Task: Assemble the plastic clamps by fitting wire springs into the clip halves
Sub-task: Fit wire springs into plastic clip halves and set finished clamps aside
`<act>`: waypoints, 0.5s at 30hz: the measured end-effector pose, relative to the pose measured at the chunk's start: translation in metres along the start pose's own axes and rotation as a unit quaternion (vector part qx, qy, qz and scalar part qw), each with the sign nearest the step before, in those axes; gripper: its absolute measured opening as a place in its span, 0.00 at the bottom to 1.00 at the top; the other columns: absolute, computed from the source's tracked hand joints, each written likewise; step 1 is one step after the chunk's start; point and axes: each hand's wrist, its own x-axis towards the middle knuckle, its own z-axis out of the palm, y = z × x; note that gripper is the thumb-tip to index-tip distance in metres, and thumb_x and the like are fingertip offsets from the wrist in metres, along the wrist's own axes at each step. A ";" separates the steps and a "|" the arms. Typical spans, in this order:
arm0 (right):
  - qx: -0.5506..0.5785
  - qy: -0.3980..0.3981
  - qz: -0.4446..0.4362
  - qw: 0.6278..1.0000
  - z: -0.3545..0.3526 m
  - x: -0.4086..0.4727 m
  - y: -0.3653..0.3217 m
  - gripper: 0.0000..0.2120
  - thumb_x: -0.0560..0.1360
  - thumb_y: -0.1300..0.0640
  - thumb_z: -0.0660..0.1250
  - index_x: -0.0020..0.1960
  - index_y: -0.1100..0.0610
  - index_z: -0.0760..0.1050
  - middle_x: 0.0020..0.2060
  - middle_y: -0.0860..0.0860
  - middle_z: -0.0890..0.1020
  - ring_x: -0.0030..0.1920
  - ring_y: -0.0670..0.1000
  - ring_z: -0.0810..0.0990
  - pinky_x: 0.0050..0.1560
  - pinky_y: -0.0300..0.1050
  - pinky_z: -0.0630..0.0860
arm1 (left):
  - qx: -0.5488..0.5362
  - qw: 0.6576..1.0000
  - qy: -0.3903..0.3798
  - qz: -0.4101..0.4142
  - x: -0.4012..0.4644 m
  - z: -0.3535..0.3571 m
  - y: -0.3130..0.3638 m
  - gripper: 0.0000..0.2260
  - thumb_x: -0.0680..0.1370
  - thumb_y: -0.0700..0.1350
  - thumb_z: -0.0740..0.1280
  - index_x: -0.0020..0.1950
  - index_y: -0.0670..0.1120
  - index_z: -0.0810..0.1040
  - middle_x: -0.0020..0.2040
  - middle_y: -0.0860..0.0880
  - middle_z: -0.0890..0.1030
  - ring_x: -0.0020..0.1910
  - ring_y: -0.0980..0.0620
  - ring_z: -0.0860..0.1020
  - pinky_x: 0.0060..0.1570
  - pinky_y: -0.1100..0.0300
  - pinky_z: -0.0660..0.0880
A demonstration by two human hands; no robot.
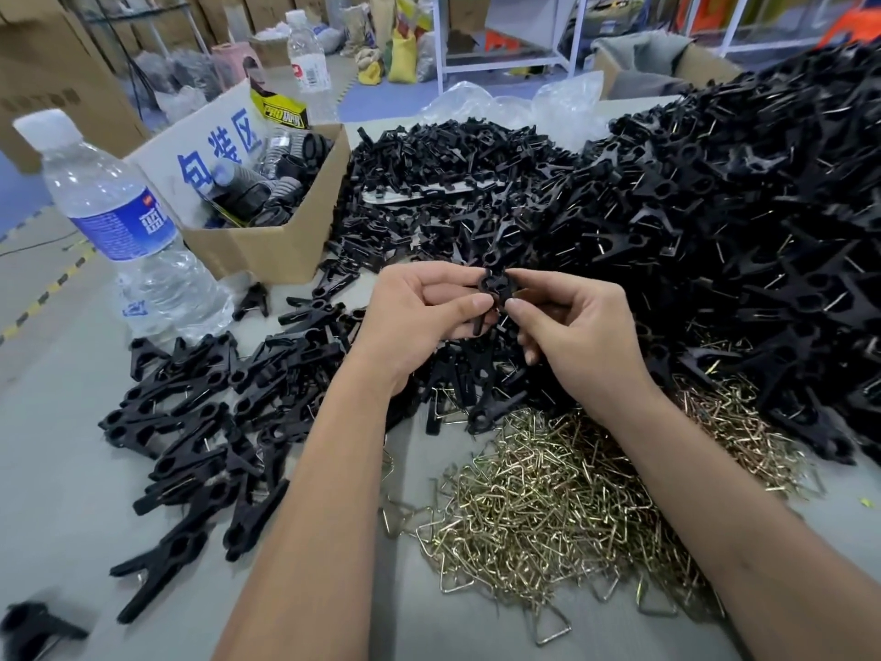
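Head view over a grey worktop (62,469) seen by a seated person. One very large heap of black plastic clamps (743,240) fills the far right corner, too many to count. A lower mound of black clip halves (443,164) lies at the far middle. One pile of brass-coloured wire springs (562,498), bent into open triangles, sits at the near edge between the forearms. A spread of assembled clamps (200,422), a few dozen, lies toward the left edge. One open cardboard box (267,240) of black parts stands at the far left. Two clear water bottles: one (124,226) at the left edge, one (310,64) behind the box. Above the middle, the left hand (419,312) and right hand (572,326) together pinch one small black clamp (496,291), thumbs and forefingers curled round it; its rounded ring end points up.
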 end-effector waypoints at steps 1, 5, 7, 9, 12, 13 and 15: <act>-0.002 -0.004 -0.001 1.000 0.000 -0.001 0.000 0.15 0.78 0.63 0.73 0.63 0.54 0.84 0.36 0.46 0.86 0.28 0.48 0.80 0.31 0.39 0.78 | -0.002 1.000 0.005 0.001 0.000 0.001 0.000 0.10 0.75 0.31 0.74 0.52 0.44 0.85 0.44 0.42 0.88 0.41 0.48 0.88 0.39 0.62 0.82; -0.006 -0.008 -0.002 1.000 0.001 -0.002 0.000 0.15 0.78 0.63 0.73 0.64 0.54 0.83 0.36 0.50 0.86 0.29 0.48 0.81 0.31 0.40 0.79 | 0.002 1.000 0.012 0.007 0.002 0.001 -0.002 0.11 0.74 0.31 0.75 0.52 0.42 0.84 0.41 0.45 0.88 0.39 0.52 0.87 0.37 0.64 0.81; -0.006 -0.006 -0.002 1.000 0.001 -0.003 0.000 0.15 0.78 0.63 0.73 0.64 0.55 0.84 0.36 0.50 0.86 0.29 0.47 0.81 0.31 0.39 0.78 | 0.006 1.000 0.003 0.009 0.002 0.002 -0.002 0.11 0.74 0.30 0.75 0.52 0.42 0.84 0.40 0.45 0.88 0.38 0.53 0.86 0.37 0.65 0.81; -0.012 -0.007 -0.002 1.000 0.001 -0.004 -0.001 0.14 0.78 0.63 0.73 0.63 0.55 0.84 0.35 0.50 0.86 0.29 0.47 0.80 0.31 0.39 0.78 | 0.011 1.000 0.000 0.013 0.003 0.003 -0.002 0.11 0.73 0.30 0.75 0.52 0.41 0.84 0.39 0.46 0.88 0.37 0.54 0.86 0.37 0.65 0.80; -0.018 -0.004 -0.002 1.000 0.001 -0.004 -0.004 0.13 0.78 0.63 0.74 0.62 0.54 0.85 0.35 0.52 0.86 0.30 0.46 0.80 0.33 0.40 0.78 | 0.029 0.999 0.009 0.028 0.002 0.004 -0.003 0.11 0.73 0.32 0.77 0.53 0.40 0.85 0.40 0.45 0.88 0.38 0.53 0.86 0.39 0.63 0.81; -0.027 -0.001 -0.010 1.000 0.000 -0.003 -0.005 0.13 0.78 0.63 0.74 0.62 0.54 0.85 0.38 0.50 0.87 0.33 0.43 0.81 0.36 0.38 0.78 | 0.034 0.999 0.012 0.036 0.003 0.005 -0.004 0.11 0.73 0.32 0.78 0.54 0.39 0.85 0.41 0.44 0.88 0.38 0.53 0.86 0.40 0.63 0.81; -0.052 0.001 -0.035 0.998 -0.001 -0.002 -0.007 0.13 0.79 0.62 0.73 0.62 0.54 0.85 0.46 0.46 0.88 0.45 0.40 0.85 0.48 0.35 0.80 | 0.038 0.998 0.017 0.048 0.003 0.006 -0.005 0.12 0.71 0.33 0.79 0.53 0.38 0.85 0.40 0.44 0.88 0.37 0.53 0.85 0.39 0.63 0.80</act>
